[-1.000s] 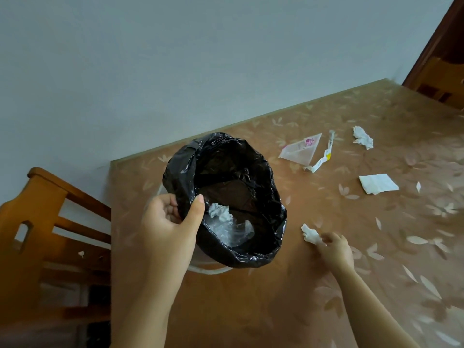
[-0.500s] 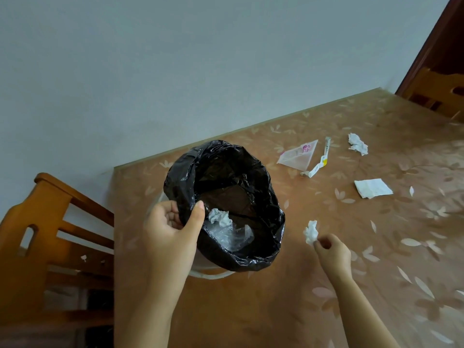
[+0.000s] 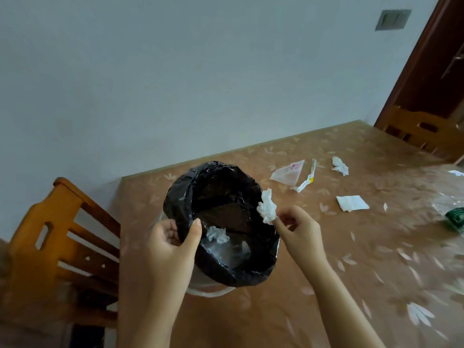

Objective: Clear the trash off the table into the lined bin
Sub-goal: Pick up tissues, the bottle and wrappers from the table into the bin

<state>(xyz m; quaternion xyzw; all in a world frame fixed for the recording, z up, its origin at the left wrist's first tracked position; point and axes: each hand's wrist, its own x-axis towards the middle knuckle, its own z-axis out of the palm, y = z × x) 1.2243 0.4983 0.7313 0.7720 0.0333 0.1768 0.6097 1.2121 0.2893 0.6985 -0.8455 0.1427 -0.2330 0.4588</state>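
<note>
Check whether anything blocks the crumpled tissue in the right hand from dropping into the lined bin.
Nothing visible does. The right hand pinches the crumpled tissue at the rim of the bin, whose mouth is open. The left hand grips the opposite rim, clear of the path.

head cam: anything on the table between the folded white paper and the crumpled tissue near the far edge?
Nothing: in the head view the table is bare patterned surface between the folded white paper and the crumpled tissue.
</note>
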